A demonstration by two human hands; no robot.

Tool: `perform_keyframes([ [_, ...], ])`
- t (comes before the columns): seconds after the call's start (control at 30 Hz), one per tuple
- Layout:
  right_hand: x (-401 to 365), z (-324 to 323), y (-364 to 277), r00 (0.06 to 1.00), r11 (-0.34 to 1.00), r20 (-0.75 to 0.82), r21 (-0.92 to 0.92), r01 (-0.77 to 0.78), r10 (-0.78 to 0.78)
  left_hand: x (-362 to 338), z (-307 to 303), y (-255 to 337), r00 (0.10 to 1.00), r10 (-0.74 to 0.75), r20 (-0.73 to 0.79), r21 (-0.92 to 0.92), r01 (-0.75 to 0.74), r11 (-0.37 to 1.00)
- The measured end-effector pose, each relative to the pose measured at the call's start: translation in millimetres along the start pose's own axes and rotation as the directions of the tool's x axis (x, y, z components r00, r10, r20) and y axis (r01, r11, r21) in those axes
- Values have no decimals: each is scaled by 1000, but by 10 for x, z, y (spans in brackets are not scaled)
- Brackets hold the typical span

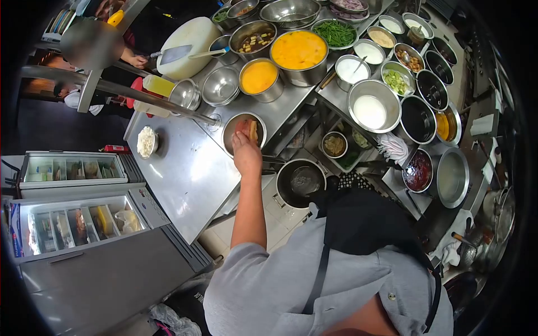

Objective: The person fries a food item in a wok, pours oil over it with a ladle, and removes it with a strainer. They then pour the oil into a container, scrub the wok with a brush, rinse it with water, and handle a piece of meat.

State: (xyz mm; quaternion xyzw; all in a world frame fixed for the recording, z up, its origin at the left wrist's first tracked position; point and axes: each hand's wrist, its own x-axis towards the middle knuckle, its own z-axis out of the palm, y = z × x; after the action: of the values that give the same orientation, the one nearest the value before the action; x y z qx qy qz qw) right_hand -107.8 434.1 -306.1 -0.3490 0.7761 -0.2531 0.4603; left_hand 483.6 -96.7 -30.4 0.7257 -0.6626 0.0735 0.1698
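Observation:
My left hand [246, 154] reaches down into a steel bowl [226, 134] on the metal counter. Its fingers close over a reddish piece of food, seemingly meat [245, 127], with a yellowish-orange strip [254, 132] along one side. Below the counter's edge, close to my apron, is a dark round pan [301, 183] with a wet, shiny bottom. My right arm and hand do not show; my body covers that side.
Steel pots of orange-yellow liquid [298, 49] and green beans [334, 33] stand behind the bowl. A cleaver [176, 54] lies on a round chopping board [193, 39], near a co-worker's hand [134, 59]. A metal rail [151, 99] crosses the counter. Open refrigerated drawers [84, 224] sit left.

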Motion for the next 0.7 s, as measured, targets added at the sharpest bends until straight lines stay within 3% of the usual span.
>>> perform_keyframes([
  [0.13, -71, 16, 226, 997, 982, 47, 175, -66, 58, 134, -80, -155, 996, -3, 87, -29, 6, 1000],
  [0.2, -80, 81, 301, 995, 967, 63, 239, -90, 77, 190, -292, -76, 979, -95, 183, -19, 100, 995],
  [0.23, -70, 115, 322, 995, 966, 61, 244, -90, 77, 252, -438, 85, 918, -251, 307, -68, 284, 956],
  [0.27, -79, 126, 330, 997, 971, 54, 230, -68, 57, 290, -376, 84, 918, -248, 308, -67, 281, 957],
  [0.3, -94, 121, 334, 998, 976, 49, 213, -47, 37, 305, -261, 48, 982, 25, 189, -113, -4, 994],
  [0.33, -74, 117, 329, 999, 980, 43, 197, -22, 14, 318, -150, 13, 952, 301, 56, -123, -292, 948],
  [0.37, -46, 115, 318, 999, 983, 36, 181, 3, -10, 315, -34, -26, 936, 345, 66, -97, -338, 936],
  [0.4, -24, 116, 307, 999, 986, 28, 166, 27, -32, 339, -50, -31, 935, 348, 66, -98, -341, 935],
  [0.47, -161, 68, -483, 994, 996, -66, 4, 92, -91, 434, -142, -62, 927, 331, 174, -252, -283, 925],
  [0.5, -267, 57, -1154, 986, 990, -113, -80, 112, -121, 461, -189, -67, 943, 220, 249, -218, -167, 962],
  [0.53, -252, 80, -1151, 987, 991, -114, -78, 109, -117, 480, -162, -114, 942, 224, 252, -218, -170, 961],
  [0.6, -192, 129, -1189, 956, 964, -161, 144, -223, 245, 526, -46, -224, 932, 162, 324, -210, -96, 973],
  [0.7, -180, 177, -1226, 929, 930, -143, 193, -312, 341, 541, 68, -279, 930, 256, 262, -175, -215, 961],
])
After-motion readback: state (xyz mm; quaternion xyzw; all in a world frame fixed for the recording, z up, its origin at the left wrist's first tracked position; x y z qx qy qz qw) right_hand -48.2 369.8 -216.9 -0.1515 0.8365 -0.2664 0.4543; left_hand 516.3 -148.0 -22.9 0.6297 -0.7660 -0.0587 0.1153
